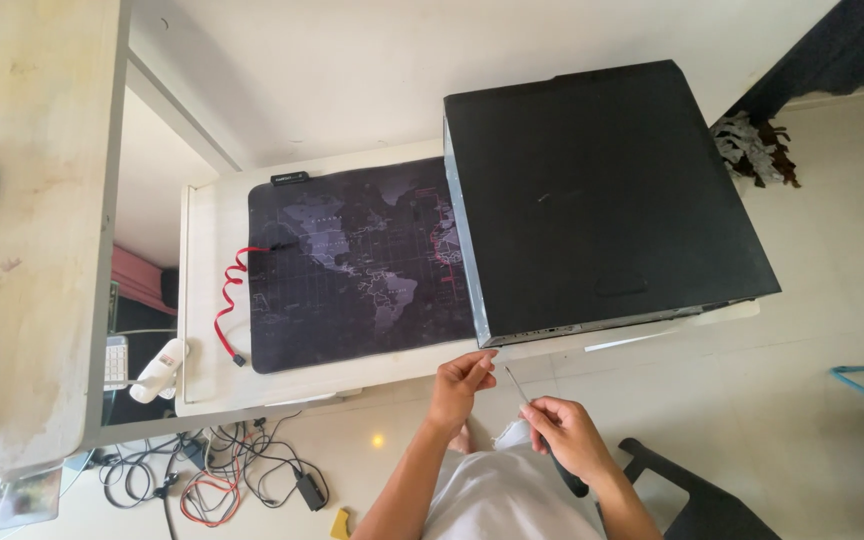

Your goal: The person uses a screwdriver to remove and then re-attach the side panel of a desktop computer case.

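A black computer case (602, 195) lies on its side on a white table (214, 290), its rear edge facing me. My left hand (459, 383) reaches to the case's near lower corner, its pinched fingertips touching or almost touching the edge. My right hand (567, 433) holds a thin screwdriver (518, 385) whose metal shaft points up toward the case. A dark desk mat (357, 265) with a world map print lies left of the case, partly under it.
A red flat cable (230, 300) lies at the mat's left edge. A white handheld device (159, 370) hangs off the table's side. Tangled cables (212, 475) lie on the tiled floor. A black chair (692, 495) is by my right side. A beige desk (27, 230) stands at left.
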